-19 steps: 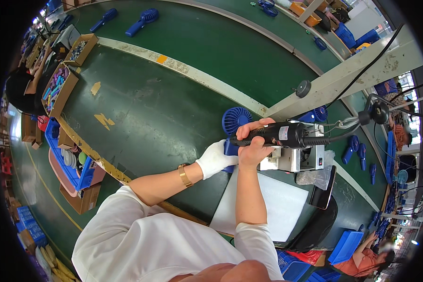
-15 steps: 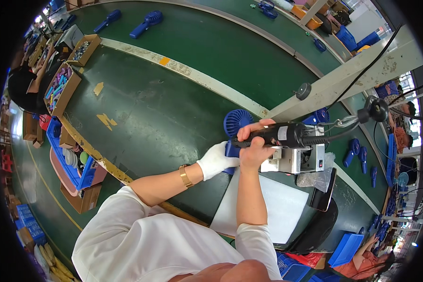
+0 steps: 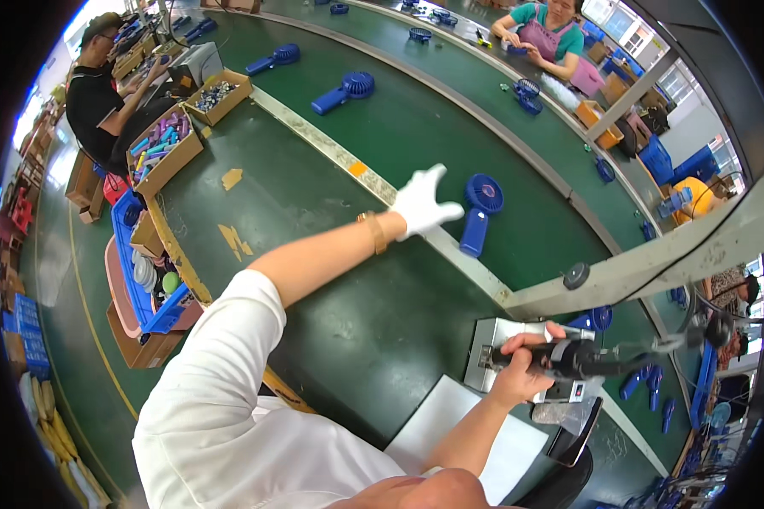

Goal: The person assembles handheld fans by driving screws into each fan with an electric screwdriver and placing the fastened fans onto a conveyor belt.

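My left hand [image 3: 424, 204], in a white glove, reaches over the pale rail at the belt's edge with its fingers spread and nothing in it. Just right of its fingertips a blue handheld fan [image 3: 475, 231] lies on the green belt [image 3: 416, 127]. My bare right hand [image 3: 519, 377] is wrapped round a black electric screwdriver [image 3: 575, 360], which hangs from a cord and spring. The screwdriver is held over a metal fixture [image 3: 482, 341] on the bench; my hand and the tool hide part of that fixture.
Several more blue fans, such as one fan [image 3: 345, 92], lie along the belt. A slanted metal post [image 3: 654, 246] rises at right. A white sheet [image 3: 450, 416] and a phone [image 3: 579, 433] lie near the fixture. Parts boxes [image 3: 168, 157] line the left, where a person sits; another sits across.
My left hand has gone from the blue fan by the fixture out to the belt and opened; a fan now lies beside it. The right hand keeps the screwdriver. The view has shifted.
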The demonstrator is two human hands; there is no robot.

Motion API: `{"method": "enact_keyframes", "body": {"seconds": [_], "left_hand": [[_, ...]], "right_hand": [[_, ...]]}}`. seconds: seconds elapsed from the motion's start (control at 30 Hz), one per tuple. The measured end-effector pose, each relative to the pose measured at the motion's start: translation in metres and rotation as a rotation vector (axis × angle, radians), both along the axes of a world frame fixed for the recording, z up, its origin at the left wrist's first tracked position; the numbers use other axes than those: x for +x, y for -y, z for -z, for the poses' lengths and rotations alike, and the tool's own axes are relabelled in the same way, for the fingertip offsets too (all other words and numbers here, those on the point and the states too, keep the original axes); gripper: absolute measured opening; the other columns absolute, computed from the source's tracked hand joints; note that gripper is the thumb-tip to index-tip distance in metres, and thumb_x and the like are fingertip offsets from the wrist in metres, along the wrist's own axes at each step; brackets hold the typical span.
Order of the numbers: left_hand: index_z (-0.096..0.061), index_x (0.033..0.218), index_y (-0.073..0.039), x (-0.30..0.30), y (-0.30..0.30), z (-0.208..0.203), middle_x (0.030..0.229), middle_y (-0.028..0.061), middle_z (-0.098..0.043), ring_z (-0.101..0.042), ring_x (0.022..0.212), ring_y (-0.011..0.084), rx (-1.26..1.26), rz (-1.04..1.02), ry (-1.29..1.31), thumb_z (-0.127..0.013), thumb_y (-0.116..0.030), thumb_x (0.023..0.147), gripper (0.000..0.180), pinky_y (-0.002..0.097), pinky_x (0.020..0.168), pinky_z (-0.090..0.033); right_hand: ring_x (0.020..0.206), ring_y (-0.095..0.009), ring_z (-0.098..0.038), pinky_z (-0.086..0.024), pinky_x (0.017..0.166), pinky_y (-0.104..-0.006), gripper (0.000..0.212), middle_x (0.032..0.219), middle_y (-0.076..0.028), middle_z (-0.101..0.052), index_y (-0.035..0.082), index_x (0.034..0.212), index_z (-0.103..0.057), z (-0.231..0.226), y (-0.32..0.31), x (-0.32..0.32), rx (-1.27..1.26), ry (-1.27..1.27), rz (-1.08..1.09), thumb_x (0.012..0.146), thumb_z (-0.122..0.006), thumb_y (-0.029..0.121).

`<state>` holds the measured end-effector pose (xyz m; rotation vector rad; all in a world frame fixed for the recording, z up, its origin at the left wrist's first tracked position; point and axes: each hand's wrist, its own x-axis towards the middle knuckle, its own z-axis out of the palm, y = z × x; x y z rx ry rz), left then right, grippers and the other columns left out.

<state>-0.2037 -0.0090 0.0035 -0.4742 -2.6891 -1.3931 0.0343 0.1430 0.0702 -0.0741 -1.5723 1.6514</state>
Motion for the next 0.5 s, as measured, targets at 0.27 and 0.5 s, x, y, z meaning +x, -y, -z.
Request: {"method": "enact_keyframes", "body": {"seconds": [0.27, 0.5], "left_hand": [[-0.049, 0.119, -0.006, -0.176, 0.108, -0.005, 0.119, 0.0131, -0.051, -0.045, 0.114, 0.0312, -0.465, -0.601, -0.146, -0.067, -0.040, 0.072, 0.060, 0.0432, 0.093, -0.039], [-0.053, 0.114, -0.007, -0.240, 0.163, 0.025, 0.107, 0.0159, -0.061, -0.058, 0.101, 0.0322, -0.619, -0.620, 0.054, -0.062, -0.033, 0.078, 0.045, 0.0393, 0.086, -0.047]], "right_hand": [[0.048, -0.016, -0.051, -0.042, 0.048, -0.0257, 0.077, 0.059, -0.008, -0.055, 0.000, 0.118, -0.041, 0.011, -0.005, -0.002, 0.045, -0.041, 0.097, 0.067, -0.078, 0.044], [0.044, -0.015, -0.049, -0.042, 0.041, -0.0236, 0.077, 0.056, -0.008, -0.052, 0.000, 0.117, -0.042, 0.011, -0.005, -0.003, 0.055, -0.070, 0.099, 0.068, -0.077, 0.047]]}}
